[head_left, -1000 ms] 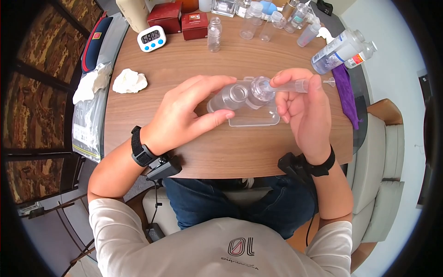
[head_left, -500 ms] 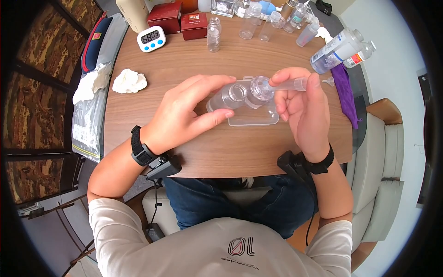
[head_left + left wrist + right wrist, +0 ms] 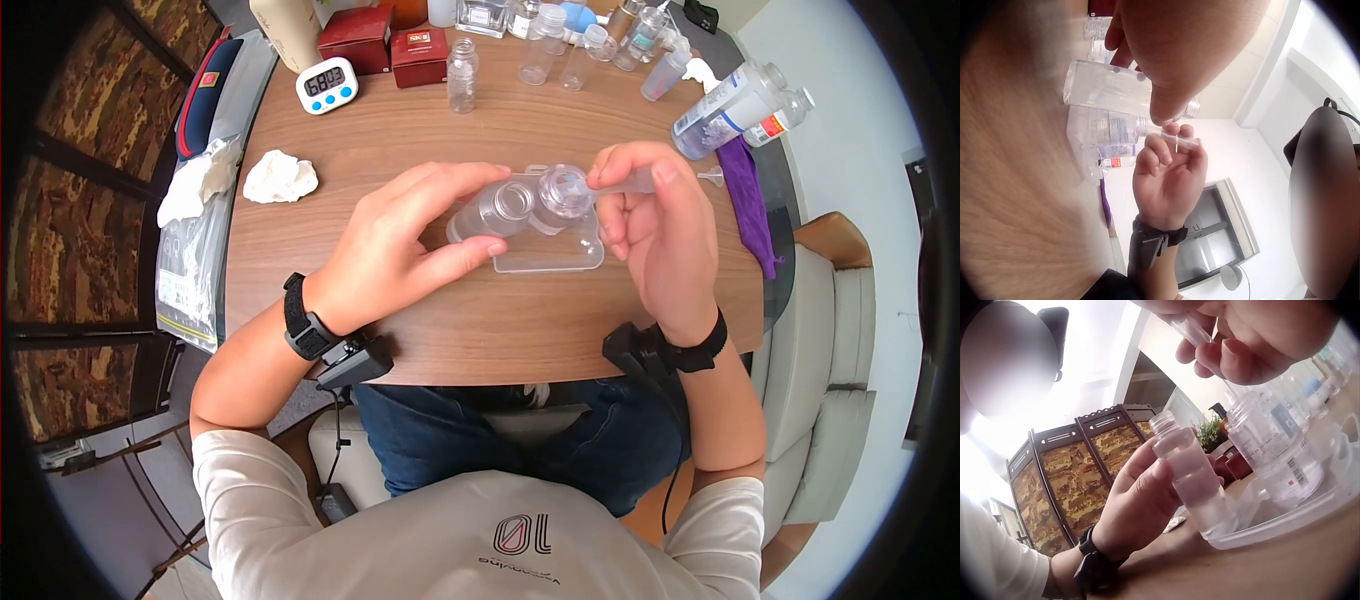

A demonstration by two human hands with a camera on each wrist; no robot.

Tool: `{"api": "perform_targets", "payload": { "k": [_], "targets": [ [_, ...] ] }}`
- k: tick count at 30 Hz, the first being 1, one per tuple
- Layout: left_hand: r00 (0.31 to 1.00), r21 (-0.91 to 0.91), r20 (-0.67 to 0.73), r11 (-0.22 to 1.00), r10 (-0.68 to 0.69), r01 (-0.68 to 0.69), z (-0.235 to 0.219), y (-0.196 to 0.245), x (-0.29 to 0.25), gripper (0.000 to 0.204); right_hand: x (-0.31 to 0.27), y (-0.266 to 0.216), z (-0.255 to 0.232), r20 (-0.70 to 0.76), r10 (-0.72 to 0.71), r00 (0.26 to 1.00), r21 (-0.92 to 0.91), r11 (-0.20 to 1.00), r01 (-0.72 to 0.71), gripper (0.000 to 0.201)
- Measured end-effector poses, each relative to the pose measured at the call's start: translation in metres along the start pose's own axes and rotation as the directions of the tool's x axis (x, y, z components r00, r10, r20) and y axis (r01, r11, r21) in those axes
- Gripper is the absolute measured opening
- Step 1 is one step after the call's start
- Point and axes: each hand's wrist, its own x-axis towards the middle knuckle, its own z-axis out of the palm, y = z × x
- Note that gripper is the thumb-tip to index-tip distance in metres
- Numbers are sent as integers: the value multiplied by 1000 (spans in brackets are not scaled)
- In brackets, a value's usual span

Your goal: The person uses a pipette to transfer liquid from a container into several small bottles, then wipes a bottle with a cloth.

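Observation:
My left hand grips a clear capless bottle, fingers and thumb around its sides; clear liquid shows inside. Right beside it stands a second clear bottle with printed text and a barcode, its neck uncovered. Both bottles are at a shallow clear plastic tray. Above and right of the second bottle, my right hand holds a slim clear tapered plastic tube between finger and thumb. The tube's narrow end points down to the mouth of the second bottle, and the thumb bends at its wide end.
A crumpled white tissue lies left, below a digital timer. Red boxes, an upright clear bottle and several small bottles line the back. Rightward are large labelled bottles, a small clear funnel and purple cloth.
My right thumb has bent inward toward the bottles, and less of the tube shows in front of it. The left hand and both bottles stay nearly where they were.

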Motion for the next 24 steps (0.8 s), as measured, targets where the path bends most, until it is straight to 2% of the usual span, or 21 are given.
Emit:
{"api": "perform_targets", "payload": {
  "k": [6,8,10,12,16,19,21,24],
  "targets": [
    [1000,5,-6,1000,2,-2,-1,0,0,51,-3,-9,0,-38,16,999,-12,1000,-17,38],
    [1000,0,-20,1000,6,-6,-1,0,0,51,-8,-17,-7,-26,-88,996,96,991,90,39],
    [1000,-12,0,1000,-15,15,-2,0,-1,52,-14,-27,-16,-15,-113,993,81,990,114,39],
    [1000,-16,-13,1000,2,-2,-1,-1,-1,52,-22,-38,-22,-56,-225,973,139,963,231,39],
    [1000,-24,-9,1000,15,-16,0,0,-1,52,-33,-56,-19,-79,-316,946,198,925,325,39],
    [1000,-20,-2,1000,9,-9,-1,0,-1,52,-36,-54,-12,-19,-376,927,203,906,371,40],
    [1000,-18,-14,1000,26,-26,1,0,0,52,-36,-47,-6,50,-456,889,160,882,443,43],
    [999,-13,-23,999,42,-42,1,-1,0,52,-36,-43,-2,119,-398,910,113,915,386,47]
  ]
}}
